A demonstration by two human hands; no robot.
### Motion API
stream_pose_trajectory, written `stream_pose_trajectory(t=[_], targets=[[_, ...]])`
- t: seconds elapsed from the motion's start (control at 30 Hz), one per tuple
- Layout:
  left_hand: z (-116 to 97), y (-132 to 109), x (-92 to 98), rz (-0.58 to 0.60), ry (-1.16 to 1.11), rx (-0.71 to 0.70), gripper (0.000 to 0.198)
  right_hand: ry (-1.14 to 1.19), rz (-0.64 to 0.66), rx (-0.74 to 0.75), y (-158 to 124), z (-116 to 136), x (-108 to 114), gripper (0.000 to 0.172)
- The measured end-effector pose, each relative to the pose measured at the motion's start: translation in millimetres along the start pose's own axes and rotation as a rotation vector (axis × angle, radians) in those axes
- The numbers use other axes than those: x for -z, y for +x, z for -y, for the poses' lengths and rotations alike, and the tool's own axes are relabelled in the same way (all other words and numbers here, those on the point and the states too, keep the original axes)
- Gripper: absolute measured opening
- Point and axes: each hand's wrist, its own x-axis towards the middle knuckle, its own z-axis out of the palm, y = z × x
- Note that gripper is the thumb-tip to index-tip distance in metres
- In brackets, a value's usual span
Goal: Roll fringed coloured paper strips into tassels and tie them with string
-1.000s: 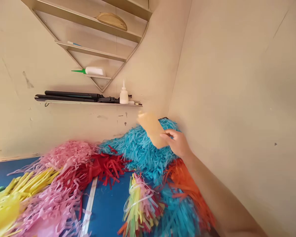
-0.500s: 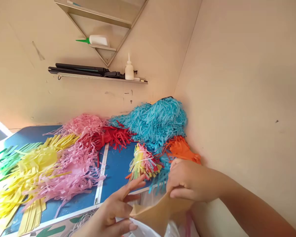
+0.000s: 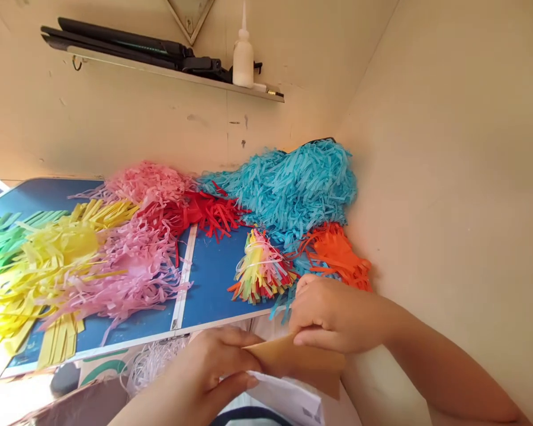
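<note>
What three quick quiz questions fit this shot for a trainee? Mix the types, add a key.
1. True or false: the bottle stands upright on the shelf.
2. Which of these colours of fringe lies nearest the right hand? A) yellow B) orange C) green
3. What colour is the sheet that the right hand pinches by its upper edge?

Key:
1. True.
2. B, the orange fringe, just beyond that hand.
3. Brown.
</note>
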Motion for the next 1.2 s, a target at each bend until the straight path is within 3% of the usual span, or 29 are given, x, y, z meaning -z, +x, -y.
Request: stream_pose_trajectory(t=[0.13,0.27,0.43,0.6,0.73,0.87,0.93,1.07,1.13,1.2], targets=[[1,2,-9.1,-0.063,-0.047,0.052,0.023,-0.115,-0.107,-0.021,2,8,-9,0.012],[3,0,-11.1,-0.063,-0.049,0.044,0.026,-0.215,-0.227,-0.005,5,11,-18,0.019],[3,2,-11.1,-0.06,-0.058,0.074,0.029,-0.194,-0.378,0.028,6,9,-27,0.014],[4,2,-11.1,-0.06,-0.071,0.122,0.029,-0.229,-0.389,0.063,4,11,-30,0.021],[6,1,-11.9,-0.118,-0.125,0.123,0.029,-0.159,-0.372,0.075,5,8,-32,0.021],[15,3,-13.8,-0.159,-0.167,0.144,0.027,0.095,-0.43,0.123,4,-11,-37,0.014],[22,6,-14.8,-0.17,-0.151,0.188,0.027,0.276,-0.613,0.042,0,-21,-40,0.013],[40,12,-18.2,-0.307,-0.104,0.291,0.032,0.531,-1.294,-0.209,-12,-22,-61,0.007],[48,13,-21.8,-0.39,-0.07,0.342,0.035,0.678,-1.392,-0.241,-10,-9,-87,0.005],[53,12,-26.7,-0.449,-0.03,0.391,0.036,0.902,-1.277,-0.278,2,6,-122,0.009]])
